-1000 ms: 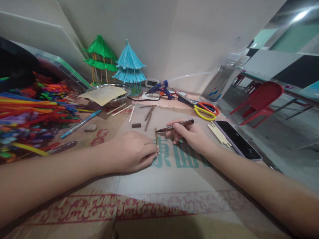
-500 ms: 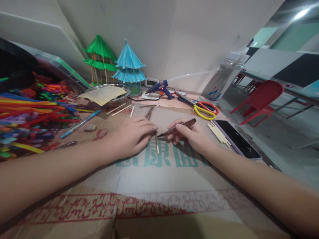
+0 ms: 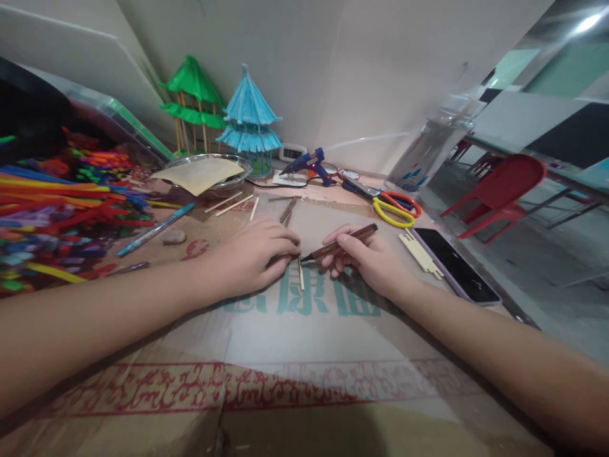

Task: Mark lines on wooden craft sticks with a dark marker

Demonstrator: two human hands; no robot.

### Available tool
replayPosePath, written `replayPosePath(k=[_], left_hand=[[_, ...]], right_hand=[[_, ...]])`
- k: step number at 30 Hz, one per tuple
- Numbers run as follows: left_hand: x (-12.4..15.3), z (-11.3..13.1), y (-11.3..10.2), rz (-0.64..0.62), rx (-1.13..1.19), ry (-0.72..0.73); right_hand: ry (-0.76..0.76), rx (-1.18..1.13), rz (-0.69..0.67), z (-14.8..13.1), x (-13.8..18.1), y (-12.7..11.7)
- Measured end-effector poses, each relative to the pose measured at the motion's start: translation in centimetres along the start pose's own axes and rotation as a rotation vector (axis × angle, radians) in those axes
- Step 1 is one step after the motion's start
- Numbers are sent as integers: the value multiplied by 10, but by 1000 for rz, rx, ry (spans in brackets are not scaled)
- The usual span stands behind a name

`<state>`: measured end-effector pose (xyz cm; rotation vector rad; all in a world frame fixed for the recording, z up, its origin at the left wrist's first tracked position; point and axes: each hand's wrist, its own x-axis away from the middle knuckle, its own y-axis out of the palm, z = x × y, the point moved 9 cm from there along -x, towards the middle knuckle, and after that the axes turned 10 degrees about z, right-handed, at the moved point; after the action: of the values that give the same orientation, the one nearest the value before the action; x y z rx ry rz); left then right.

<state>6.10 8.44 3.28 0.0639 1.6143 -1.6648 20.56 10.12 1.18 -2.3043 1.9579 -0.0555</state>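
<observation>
My right hand (image 3: 354, 251) is closed around a brown marker pen (image 3: 349, 241), its dark tip touching or very close to a thin wooden stick (image 3: 301, 279). That stick is brown along its upper part and pale at its near end. My left hand (image 3: 264, 254) pins the stick's far end under its fingertips, which hide that part. Just beyond the left hand lie several brown-coloured sticks (image 3: 288, 211). Plain pale sticks (image 3: 235, 205) lie further left, by a glass dish. On the right, a bundle of pale sticks (image 3: 420, 255) lies beside a phone (image 3: 457, 265).
Colourful pipe cleaners (image 3: 57, 216) are heaped at the left, near a blue pen (image 3: 156, 230). Behind stand a green model pavilion (image 3: 193, 82), a blue one (image 3: 250, 108), a glue gun (image 3: 307, 165), scissors (image 3: 394, 206) and a clear bottle (image 3: 431, 149).
The camera view has shifted slightly. Both hands stay nearly in place, with the marker tip still at the brown part of the stick.
</observation>
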Motion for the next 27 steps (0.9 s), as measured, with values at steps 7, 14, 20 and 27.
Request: replayPosePath(k=[7,14,20,27], left_hand=[[-1,0,1,-1,2,-2],[-1,1,0,-1,-2,-2],[-1,1,0,-6,-5,3],[0,0,1,-7,1,-2]], right_hand=[[-31,74,3,-3,1,2],[-18,96,-50,-3,2,5],[-4,113,-100,-2,5,8],[-43,99,6,-5,1,1]])
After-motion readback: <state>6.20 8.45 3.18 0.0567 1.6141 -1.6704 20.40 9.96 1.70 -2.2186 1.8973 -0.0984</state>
